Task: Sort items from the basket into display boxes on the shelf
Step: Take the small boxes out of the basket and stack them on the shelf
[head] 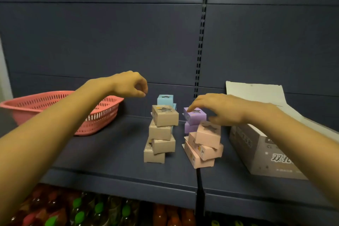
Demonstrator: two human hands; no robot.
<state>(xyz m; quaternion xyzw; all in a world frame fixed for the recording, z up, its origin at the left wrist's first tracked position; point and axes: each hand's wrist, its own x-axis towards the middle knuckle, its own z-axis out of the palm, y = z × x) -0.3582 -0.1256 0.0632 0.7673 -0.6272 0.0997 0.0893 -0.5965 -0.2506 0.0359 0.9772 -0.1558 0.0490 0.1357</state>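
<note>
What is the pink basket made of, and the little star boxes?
The pink basket looks like moulded plastic: smooth, one even colour, with rows of slots in its wall. The little star boxes look like thin matte cardboard: sharp folded edges and a star-shaped window cut in the top, perhaps covered with clear film.

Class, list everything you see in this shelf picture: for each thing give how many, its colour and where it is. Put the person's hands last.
basket: one, coral pink, left on the shelf
tan boxes: at least four, stacked mid-shelf
blue boxes: two seen, light blue, behind the tan stack
purple boxes: two, stacked behind the pink ones
pink boxes: about four, piled right of the tan stack
display carton: one, greyish pink, flap up, far right
shelf: one, dark blue
bottles: several, green caps, lower shelf
left hand: fingers curled, above the blue boxes
right hand: fingers spread, tips on the top purple box
</note>
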